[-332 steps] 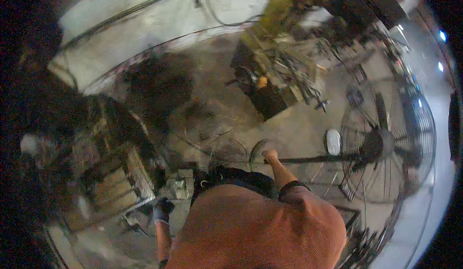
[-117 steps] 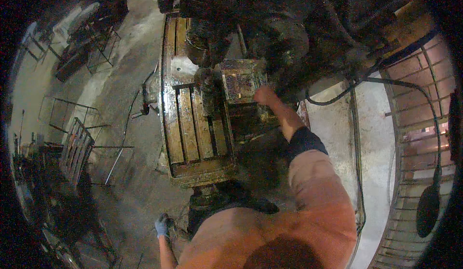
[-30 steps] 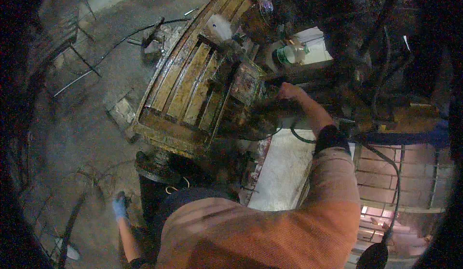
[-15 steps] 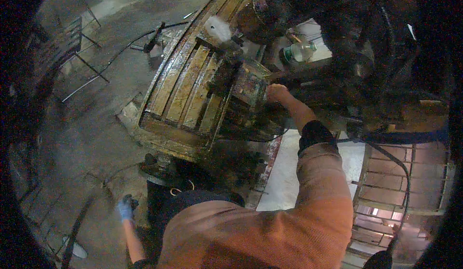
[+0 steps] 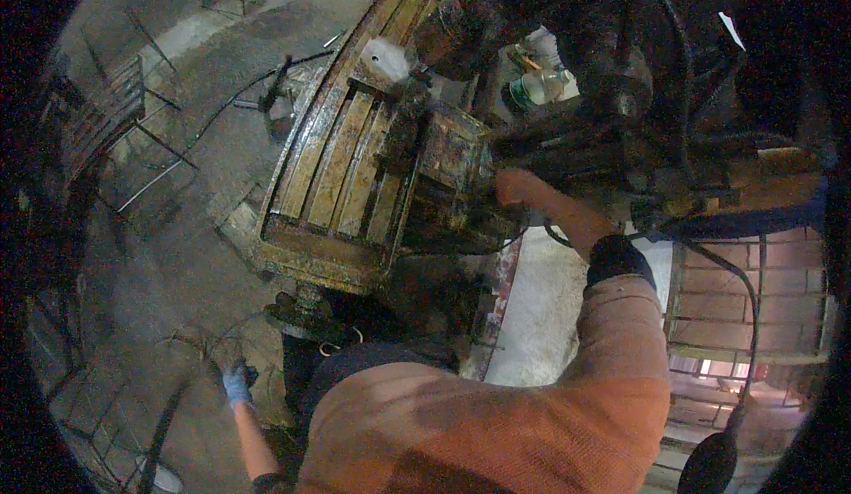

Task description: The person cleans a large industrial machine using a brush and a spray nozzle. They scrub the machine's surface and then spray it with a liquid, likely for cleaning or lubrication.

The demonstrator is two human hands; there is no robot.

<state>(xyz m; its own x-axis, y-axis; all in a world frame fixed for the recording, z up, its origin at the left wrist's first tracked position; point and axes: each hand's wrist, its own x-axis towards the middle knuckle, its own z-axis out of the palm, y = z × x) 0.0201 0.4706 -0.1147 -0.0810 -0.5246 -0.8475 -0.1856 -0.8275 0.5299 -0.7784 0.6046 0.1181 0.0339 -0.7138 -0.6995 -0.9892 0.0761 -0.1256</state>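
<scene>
My right hand (image 5: 517, 187), bare, is closed in a fist at the right side of a dark, oily machine. Whatever it grips there, if anything, is hidden. Beside it lies the machine's slotted metal table (image 5: 340, 159), long and worn, with wet-looking edges. My left hand (image 5: 237, 384) wears a blue and dark glove and hangs low at my left side, apart from the machine; its fingers are too small and blurred to read. Closer to that hand, a round dark handwheel (image 5: 306, 318) sits at the table's near end.
A pale rag-like piece (image 5: 386, 58) rests on the table. Behind it stands a clear container with a green part (image 5: 537, 91). Metal racks (image 5: 115, 108) line the left, with a thin hose (image 5: 217, 113) across the floor. A white panel (image 5: 545, 308) lies below my right arm.
The view has shifted slightly. My right forearm sits a little further right and lower, its fist still by the machine. My left hand appears slightly further right.
</scene>
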